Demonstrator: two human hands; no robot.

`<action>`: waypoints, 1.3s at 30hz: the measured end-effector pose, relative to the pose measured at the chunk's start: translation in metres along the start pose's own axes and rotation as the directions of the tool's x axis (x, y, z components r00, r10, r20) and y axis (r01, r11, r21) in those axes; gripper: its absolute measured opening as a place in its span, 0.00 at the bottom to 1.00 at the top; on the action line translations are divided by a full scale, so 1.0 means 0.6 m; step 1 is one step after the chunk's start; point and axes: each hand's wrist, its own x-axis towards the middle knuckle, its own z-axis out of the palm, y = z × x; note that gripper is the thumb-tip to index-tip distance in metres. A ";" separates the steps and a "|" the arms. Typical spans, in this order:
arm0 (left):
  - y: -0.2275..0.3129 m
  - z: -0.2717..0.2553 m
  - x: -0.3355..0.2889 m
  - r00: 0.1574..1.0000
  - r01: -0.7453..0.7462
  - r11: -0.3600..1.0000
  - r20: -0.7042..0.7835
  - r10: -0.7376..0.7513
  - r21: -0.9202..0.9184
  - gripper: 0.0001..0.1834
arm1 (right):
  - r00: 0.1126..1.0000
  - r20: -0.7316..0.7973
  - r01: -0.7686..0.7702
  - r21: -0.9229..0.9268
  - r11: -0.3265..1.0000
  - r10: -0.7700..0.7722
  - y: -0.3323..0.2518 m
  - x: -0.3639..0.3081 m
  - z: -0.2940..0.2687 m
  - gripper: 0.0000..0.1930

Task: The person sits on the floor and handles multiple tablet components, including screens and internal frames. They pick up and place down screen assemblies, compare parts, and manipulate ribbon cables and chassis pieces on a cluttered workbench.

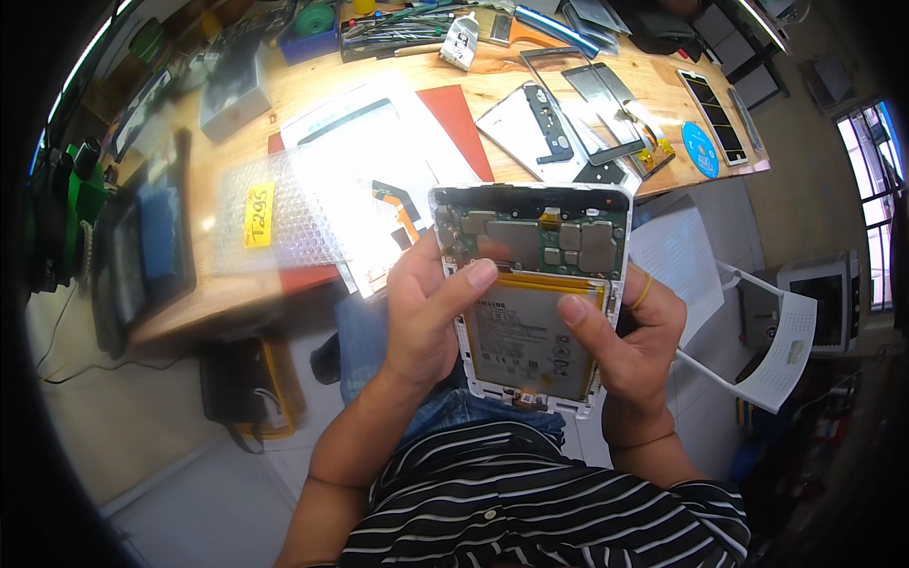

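I hold an opened white tablet (530,204) upright over my lap, its back cover off. A green circuit board with metal shields (544,241) fills its top part and a flat pale battery (521,336) the lower part. My left hand (426,317) grips the left edge, thumb lying on the battery's top left corner. My right hand (630,336) holds the right edge, thumb pressed on the battery's upper right. A yellow band circles one right finger.
A wooden workbench (237,284) lies ahead with a red mat (464,118), a bubble-wrap bag with a yellow label (275,222), a white screen panel (379,123), tablet frames (568,123), a blue disc (701,150) and tools (398,24). A white stool (786,350) stands at right.
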 end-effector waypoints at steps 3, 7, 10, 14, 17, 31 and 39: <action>-0.003 -0.002 -0.001 0.999 -0.039 0.999 0.013 0.039 -0.019 0.26 | 0.997 0.000 0.080 -0.085 0.993 -0.080 0.000 0.001 0.003 0.12; -0.005 -0.006 0.002 1.000 -0.007 1.000 0.002 0.007 -0.005 0.26 | 0.993 -0.010 0.118 -0.141 0.983 -0.120 0.000 -0.001 0.007 0.11; -0.006 -0.009 0.002 1.000 0.008 1.000 0.013 -0.008 -0.015 0.26 | 0.989 -0.012 0.146 -0.163 0.976 -0.150 0.002 0.000 0.008 0.11; -0.007 -0.011 0.003 1.000 0.016 1.000 0.020 -0.016 -0.025 0.26 | 0.987 -0.015 0.155 -0.170 0.973 -0.159 0.003 0.000 0.007 0.11; -0.009 -0.014 0.003 0.999 0.029 0.999 0.027 -0.028 -0.030 0.25 | 0.988 -0.008 0.149 -0.186 0.971 -0.153 0.003 -0.002 0.007 0.11; -0.009 -0.003 0.001 0.998 0.029 0.999 -0.047 -0.030 -0.013 0.25 | 0.995 -0.017 0.097 -0.035 0.995 -0.098 0.007 0.005 0.003 0.12; -0.008 -0.017 -0.003 0.982 0.157 0.987 0.106 -0.154 -0.019 0.27 | 0.956 0.056 -0.279 0.462 0.842 0.287 0.042 0.035 -0.022 0.14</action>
